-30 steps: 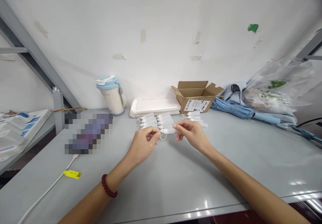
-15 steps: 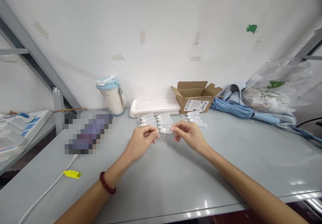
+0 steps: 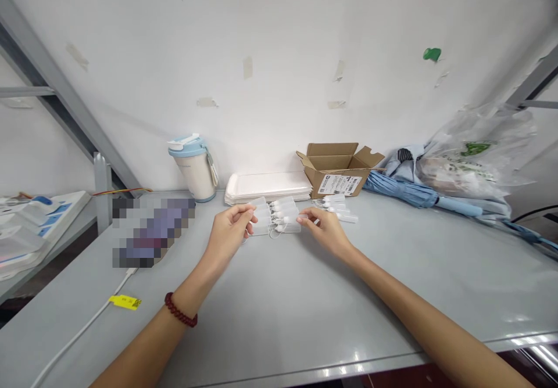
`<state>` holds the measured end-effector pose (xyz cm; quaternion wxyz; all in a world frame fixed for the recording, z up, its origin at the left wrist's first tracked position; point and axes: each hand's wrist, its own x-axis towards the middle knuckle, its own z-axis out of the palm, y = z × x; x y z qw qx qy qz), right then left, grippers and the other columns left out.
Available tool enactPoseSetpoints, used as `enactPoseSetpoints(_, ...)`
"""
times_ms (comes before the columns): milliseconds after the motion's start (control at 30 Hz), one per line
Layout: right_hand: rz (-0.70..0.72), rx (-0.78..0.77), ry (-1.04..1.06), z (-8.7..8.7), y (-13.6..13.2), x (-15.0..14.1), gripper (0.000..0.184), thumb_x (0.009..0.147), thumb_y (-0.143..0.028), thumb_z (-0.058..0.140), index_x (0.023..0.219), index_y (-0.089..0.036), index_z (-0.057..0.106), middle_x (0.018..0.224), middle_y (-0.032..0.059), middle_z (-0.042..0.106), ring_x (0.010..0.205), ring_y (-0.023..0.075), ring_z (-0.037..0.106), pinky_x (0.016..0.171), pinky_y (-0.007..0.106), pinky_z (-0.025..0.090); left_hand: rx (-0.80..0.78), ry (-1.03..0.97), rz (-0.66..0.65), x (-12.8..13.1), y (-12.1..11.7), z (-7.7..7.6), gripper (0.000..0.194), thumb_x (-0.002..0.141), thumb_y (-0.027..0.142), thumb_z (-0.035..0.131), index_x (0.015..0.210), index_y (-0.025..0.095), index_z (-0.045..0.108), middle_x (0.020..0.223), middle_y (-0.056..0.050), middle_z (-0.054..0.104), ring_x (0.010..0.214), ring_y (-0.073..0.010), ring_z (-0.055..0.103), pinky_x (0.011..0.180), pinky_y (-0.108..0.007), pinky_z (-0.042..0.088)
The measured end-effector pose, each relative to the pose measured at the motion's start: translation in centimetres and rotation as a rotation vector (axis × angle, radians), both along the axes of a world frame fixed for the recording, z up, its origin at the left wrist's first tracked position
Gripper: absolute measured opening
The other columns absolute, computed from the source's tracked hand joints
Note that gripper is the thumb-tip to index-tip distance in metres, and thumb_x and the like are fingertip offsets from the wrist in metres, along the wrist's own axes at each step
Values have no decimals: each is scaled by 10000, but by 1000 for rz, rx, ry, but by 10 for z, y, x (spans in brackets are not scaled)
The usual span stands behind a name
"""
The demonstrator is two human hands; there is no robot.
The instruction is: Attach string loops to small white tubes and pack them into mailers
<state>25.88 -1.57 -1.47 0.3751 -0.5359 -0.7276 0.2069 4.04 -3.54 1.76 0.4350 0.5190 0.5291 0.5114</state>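
Observation:
Small translucent plastic tubes with white caps and thin cord loops lie in two columns on the grey table. Over the cap ends of the left column is my left hand, its thumb and forefinger pressed together; whether a cord is between them is hidden. My right hand pinches the right end of a tube near the front of the other column. Several more tubes lie just behind my right hand, in front of the cardboard box.
Behind the tubes sit a stack of white flat trays or sleeves and an open cardboard box. A tumbler and a blurred-out object with a white cable are left. A blue umbrella and plastic bag lie right.
My left hand has moved left, away from the front tube's cap and cord, to the left column. My right hand has stayed at the tube's end, which now lies among the others.

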Motion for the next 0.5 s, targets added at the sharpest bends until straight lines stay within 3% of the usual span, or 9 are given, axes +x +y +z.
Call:
enactPoseSetpoints(233,-26,138,-212,-11,1,-5,193,860,-328,491,925,-170,582,765,42,636,672,162,557,619,270,410,-13,17,-33,3,-3,1,263,721,320,567,887,125,626,683,-14,586,526,-98,484,512,-241,384)
enactPoseSetpoints(500,-106,130,-609,-12,4,-10,261,879,-372,493,1019,-162,559,903,100,652,785,205,608,599,265,389,-2,2,-44,2,-1,-3,260,709,317,572,874,124,627,672,-10,584,515,-97,485,492,-233,373)
